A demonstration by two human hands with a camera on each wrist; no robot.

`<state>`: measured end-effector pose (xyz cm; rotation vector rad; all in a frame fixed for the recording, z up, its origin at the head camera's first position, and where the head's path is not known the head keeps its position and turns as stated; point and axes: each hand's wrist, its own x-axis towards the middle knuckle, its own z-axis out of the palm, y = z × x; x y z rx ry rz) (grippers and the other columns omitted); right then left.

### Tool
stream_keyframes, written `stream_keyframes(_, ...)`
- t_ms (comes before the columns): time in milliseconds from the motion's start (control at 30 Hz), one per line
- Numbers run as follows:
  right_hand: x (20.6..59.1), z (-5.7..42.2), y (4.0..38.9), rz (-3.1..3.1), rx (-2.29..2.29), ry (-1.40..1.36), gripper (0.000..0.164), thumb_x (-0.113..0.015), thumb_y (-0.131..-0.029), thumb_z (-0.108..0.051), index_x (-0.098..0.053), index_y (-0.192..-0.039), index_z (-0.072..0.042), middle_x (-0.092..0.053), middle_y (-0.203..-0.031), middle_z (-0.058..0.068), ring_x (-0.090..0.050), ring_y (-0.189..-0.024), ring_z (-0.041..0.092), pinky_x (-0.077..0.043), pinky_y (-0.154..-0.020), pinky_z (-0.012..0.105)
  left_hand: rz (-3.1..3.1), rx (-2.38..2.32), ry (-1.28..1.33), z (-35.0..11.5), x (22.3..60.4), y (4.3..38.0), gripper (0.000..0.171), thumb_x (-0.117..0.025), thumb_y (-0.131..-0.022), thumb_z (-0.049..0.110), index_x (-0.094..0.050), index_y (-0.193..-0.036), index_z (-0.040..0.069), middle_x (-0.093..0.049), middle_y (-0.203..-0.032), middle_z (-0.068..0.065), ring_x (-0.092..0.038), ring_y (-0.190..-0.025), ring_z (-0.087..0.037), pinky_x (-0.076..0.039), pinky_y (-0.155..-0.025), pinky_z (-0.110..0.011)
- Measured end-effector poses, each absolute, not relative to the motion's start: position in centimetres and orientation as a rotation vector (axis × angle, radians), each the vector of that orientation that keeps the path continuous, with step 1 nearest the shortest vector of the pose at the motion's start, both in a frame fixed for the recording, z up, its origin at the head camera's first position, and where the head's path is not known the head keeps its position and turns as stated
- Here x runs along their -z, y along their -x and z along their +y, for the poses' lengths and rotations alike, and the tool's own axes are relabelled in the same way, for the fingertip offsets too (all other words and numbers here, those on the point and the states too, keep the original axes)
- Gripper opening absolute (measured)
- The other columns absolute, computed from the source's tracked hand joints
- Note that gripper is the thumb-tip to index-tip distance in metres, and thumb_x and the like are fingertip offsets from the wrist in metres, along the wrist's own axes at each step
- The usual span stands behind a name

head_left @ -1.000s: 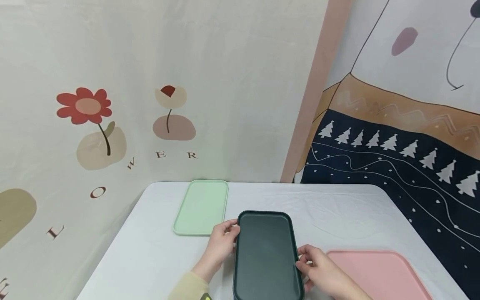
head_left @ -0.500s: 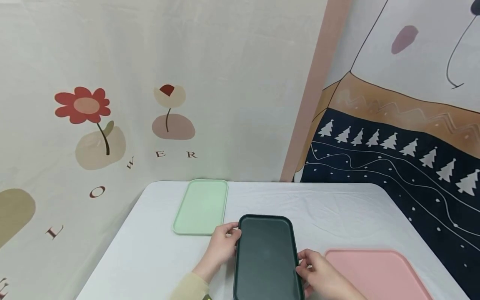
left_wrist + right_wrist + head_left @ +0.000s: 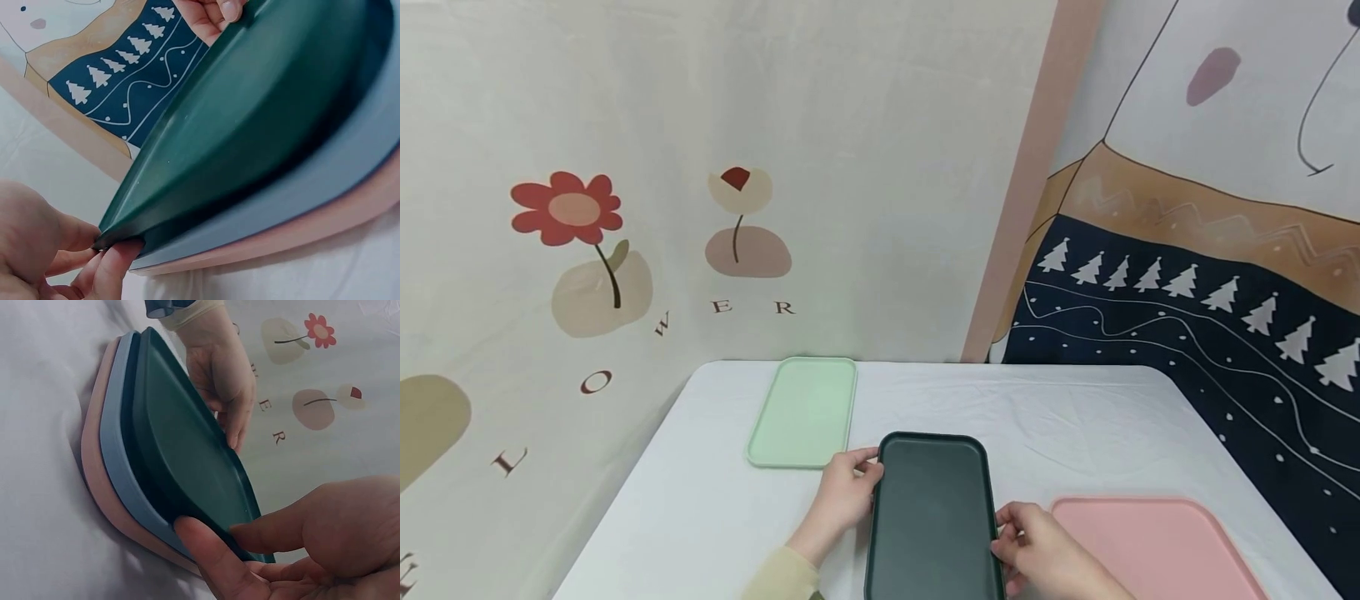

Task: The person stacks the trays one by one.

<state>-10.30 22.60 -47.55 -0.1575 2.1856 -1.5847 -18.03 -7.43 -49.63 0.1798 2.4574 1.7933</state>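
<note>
A dark green rectangular tray [image 3: 932,517] lies lengthwise at the table's near middle. My left hand [image 3: 842,498] pinches its left rim and my right hand [image 3: 1037,546] pinches its right rim. Beneath it, the wrist views show a blue tray [image 3: 119,425] and a pink tray [image 3: 97,440], stacked with their edges close together. A dark gap shows between the green and blue trays. From the head view, the green tray hides this stack, and its near end runs out of the picture.
A light green tray [image 3: 805,412] lies on the white-covered table [image 3: 700,500] at the back left. A separate pink tray [image 3: 1157,542] lies at the front right, partly behind my right hand and forearm. Printed cloths [image 3: 887,167] hang behind the table.
The dark green tray has shifted slightly toward me, and both hands have moved with it, still pinching its sides. The light green tray and the separate pink tray stay put.
</note>
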Motion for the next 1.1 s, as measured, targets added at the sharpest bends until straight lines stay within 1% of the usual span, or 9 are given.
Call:
stream_keyframes(233,47.32,22.46,10.46,2.180,1.557,0.091,0.017,-0.061,-0.101,0.003,-0.055,-0.114,0.012,-0.054,-0.084,0.009,-0.061,-0.066,0.021,-0.060,-0.060,0.037,2.480,-1.768,-0.187,-7.53,50.06,18.16,0.037,-0.064,-0.100,0.003,-0.063,-0.133,-0.015,-0.064,-0.093,-0.011,-0.063,-0.057,-0.016,-0.058,-0.051,-0.032)
stream_keyframes(333,47.40,22.49,10.46,2.194,1.541,0.080,0.020,-0.061,-0.100,0.003,-0.055,-0.116,0.013,-0.056,-0.085,0.010,-0.063,-0.064,0.022,-0.060,-0.061,0.037,2.484,-1.755,-0.187,-7.62,50.15,18.18,0.036,-0.066,-0.099,0.002,-0.064,-0.131,-0.016,-0.064,-0.091,-0.010,-0.064,-0.058,-0.015,-0.058,-0.051,-0.031)
stream_keyframes(567,47.90,22.48,10.16,2.208,1.585,0.150,0.023,-0.059,-0.095,0.008,-0.052,-0.116,0.015,-0.058,-0.082,0.010,-0.064,-0.066,0.024,-0.060,-0.059,0.038,2.524,-1.701,-0.190,-7.78,50.13,18.17,0.033,-0.067,-0.099,0.002,-0.067,-0.128,-0.014,-0.065,-0.089,-0.008,-0.064,-0.056,-0.015,-0.058,-0.051,-0.031)
stream_keyframes(800,47.89,22.40,10.12,2.231,1.583,0.158,0.023,-0.057,-0.093,0.010,-0.053,-0.115,0.014,-0.057,-0.081,0.010,-0.063,-0.067,0.024,-0.059,-0.058,0.036,2.556,-1.661,-0.194,-7.89,50.09,18.05,0.031,-0.069,-0.097,0.001,-0.069,-0.123,-0.016,-0.065,-0.085,-0.006,-0.064,-0.055,-0.014,-0.058,-0.051,-0.031)
stream_keyframes(900,47.86,22.40,10.13,2.247,1.572,0.168,0.023,-0.057,-0.092,0.009,-0.053,-0.115,0.014,-0.057,-0.082,0.010,-0.063,-0.067,0.024,-0.060,-0.058,0.037,2.557,-1.660,-0.192,-7.90,50.07,18.05,0.030,-0.070,-0.097,0.001,-0.070,-0.122,-0.015,-0.065,-0.083,-0.006,-0.064,-0.054,-0.013,-0.058,-0.050,-0.030)
stream_keyframes(1100,47.60,22.31,10.32,2.235,1.557,0.107,0.022,-0.058,-0.095,0.008,-0.054,-0.116,0.014,-0.057,-0.083,0.011,-0.064,-0.068,0.024,-0.060,-0.060,0.038,2.576,-1.652,-0.198,-7.81,49.94,18.05,0.028,-0.072,-0.097,0.002,-0.072,-0.120,-0.013,-0.064,-0.081,-0.004,-0.062,-0.053,-0.012,-0.056,-0.049,-0.030)
